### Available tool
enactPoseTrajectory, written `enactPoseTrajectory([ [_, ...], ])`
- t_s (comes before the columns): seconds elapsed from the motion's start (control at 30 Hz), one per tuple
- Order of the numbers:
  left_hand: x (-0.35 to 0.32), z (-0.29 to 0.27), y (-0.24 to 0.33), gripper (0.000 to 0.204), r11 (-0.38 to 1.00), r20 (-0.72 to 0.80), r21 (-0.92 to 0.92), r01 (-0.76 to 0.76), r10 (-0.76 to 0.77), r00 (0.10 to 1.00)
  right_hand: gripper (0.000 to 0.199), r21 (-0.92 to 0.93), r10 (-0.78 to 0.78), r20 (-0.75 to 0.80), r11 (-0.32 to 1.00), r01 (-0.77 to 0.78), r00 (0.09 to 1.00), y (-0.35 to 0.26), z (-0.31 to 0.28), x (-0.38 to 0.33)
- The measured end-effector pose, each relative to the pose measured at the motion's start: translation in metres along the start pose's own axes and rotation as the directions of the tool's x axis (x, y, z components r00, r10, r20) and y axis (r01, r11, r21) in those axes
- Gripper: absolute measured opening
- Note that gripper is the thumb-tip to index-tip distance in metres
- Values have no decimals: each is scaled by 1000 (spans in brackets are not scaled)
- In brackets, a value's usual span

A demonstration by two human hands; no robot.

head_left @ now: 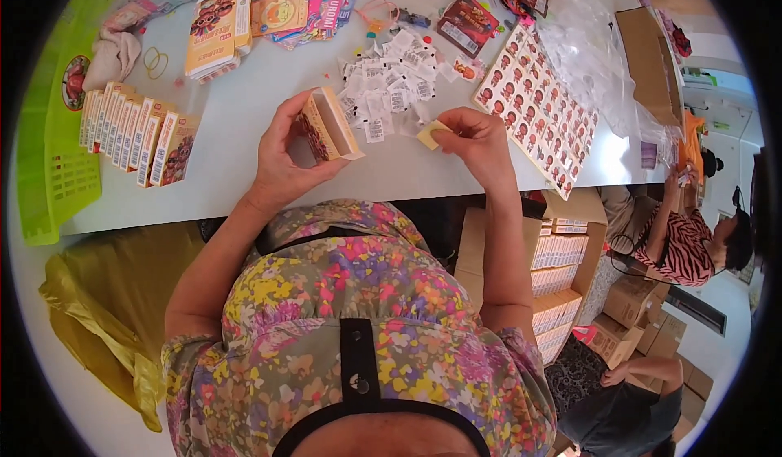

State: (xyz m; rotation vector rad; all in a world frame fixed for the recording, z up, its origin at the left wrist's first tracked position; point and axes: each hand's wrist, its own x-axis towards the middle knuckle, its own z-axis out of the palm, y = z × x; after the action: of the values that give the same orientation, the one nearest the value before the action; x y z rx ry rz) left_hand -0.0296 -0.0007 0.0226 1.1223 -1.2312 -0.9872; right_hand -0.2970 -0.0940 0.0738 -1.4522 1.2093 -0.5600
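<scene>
My left hand (281, 160) grips a small yellow-orange carton (332, 125) with printed figures, its open side turned toward the right. Between the thumb and fingers of my right hand (481, 143) is a small pale yellow square piece (428, 135), held a short way right of the carton. Just beyond both hands lies a heap of small white printed packets (391, 82). To the right of my right hand, a sheet of figure stickers (538, 103) reaches over the table's front edge.
A row of cartons (138, 135) stands at the left beside a green basket (61, 172). Flat cartons (218, 33), colourful cards (305, 9) and a dark red box (469, 24) lie farther back. Clear plastic (586, 41) covers the right side. Below, a cardboard box (590, 221) holds stacked cartons; people sit at right.
</scene>
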Motion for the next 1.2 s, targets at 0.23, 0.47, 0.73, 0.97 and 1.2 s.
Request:
enactPoseTrajectory([
  [0.23,13,10,39,84,990,405,138,41,-94,910,26,-430,-193,43,882,192,980,15,0,5],
  [0.47,42,40,40,93,801,619,543,-253,-178,765,20,-325,-125,-50,940,102,991,19,-6,-2],
  [0.73,33,43,35,89,808,599,472,-353,-1,800,13,-543,-385,-110,795,269,916,24,-13,-3],
  [0.97,25,16,38,76,923,300,338,-183,79,951,14,-674,-338,-132,720,166,932,15,-9,-12],
  [1.2,13,9,27,72,854,10,492,-169,188,982,14,115,-305,-139,940,321,942,-72,42,-23],
])
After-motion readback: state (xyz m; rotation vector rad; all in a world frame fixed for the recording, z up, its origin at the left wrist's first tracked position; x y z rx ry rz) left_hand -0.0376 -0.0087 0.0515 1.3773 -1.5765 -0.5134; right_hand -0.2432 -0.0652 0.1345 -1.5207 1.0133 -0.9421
